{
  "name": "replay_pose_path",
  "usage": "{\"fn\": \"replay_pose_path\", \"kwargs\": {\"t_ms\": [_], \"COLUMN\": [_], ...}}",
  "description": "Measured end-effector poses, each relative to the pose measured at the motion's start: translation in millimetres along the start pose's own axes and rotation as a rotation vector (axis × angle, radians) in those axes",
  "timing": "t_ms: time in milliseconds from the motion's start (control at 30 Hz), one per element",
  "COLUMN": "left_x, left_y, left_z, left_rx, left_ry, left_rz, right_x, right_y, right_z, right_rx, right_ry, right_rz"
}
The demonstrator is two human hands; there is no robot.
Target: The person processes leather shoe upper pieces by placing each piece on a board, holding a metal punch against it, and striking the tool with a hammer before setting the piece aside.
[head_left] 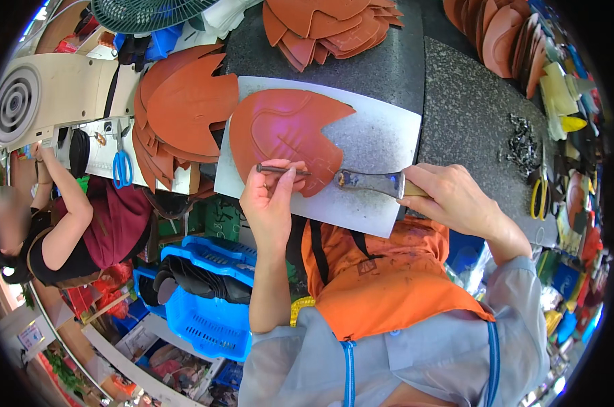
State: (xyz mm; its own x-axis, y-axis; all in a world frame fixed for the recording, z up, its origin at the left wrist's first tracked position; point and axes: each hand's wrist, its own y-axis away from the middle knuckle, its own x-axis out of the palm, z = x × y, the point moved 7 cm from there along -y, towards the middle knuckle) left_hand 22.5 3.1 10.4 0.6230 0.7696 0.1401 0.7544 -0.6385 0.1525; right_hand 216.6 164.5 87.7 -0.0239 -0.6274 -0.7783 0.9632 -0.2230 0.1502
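A brown, fan-shaped leather piece (283, 132) lies flat on a pale grey cutting board (381, 139) atop the speckled bench. The right hand (449, 198) wraps tight around a worn metal hammer (375, 182); the left hand (271, 197) pinches a thin metal punch (280, 169) against the leather's near edge.

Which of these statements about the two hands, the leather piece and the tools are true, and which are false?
1. The left hand holds a thin metal punch on the brown leather piece. True.
2. The right hand is empty. False: it grips a hammer.
3. The leather piece lies on a grey board. True.
4. The blue-handled scissors lie on the board. False: they lie far left, beside another person's arm.
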Motion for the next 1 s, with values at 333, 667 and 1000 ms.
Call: {"fn": "replay_pose_path", "kwargs": {"t_ms": [333, 667, 1000], "left_x": [4, 4, 8], "left_y": [-1, -2, 3], "left_z": [-4, -3, -7], "left_rx": [-0.005, 0.010, 0.031], "left_ry": [-0.109, -0.121, -0.191], "left_rz": [-0.022, -0.014, -0.002], "right_x": [0, -4, -42], "right_y": [5, 3, -10], "right_z": [-5, -3, 17], "right_rx": [0.008, 0.012, -0.044], "right_ry": [0.000, 0.017, -0.032], "right_rz": [0.017, 0.026, -0.016]}}
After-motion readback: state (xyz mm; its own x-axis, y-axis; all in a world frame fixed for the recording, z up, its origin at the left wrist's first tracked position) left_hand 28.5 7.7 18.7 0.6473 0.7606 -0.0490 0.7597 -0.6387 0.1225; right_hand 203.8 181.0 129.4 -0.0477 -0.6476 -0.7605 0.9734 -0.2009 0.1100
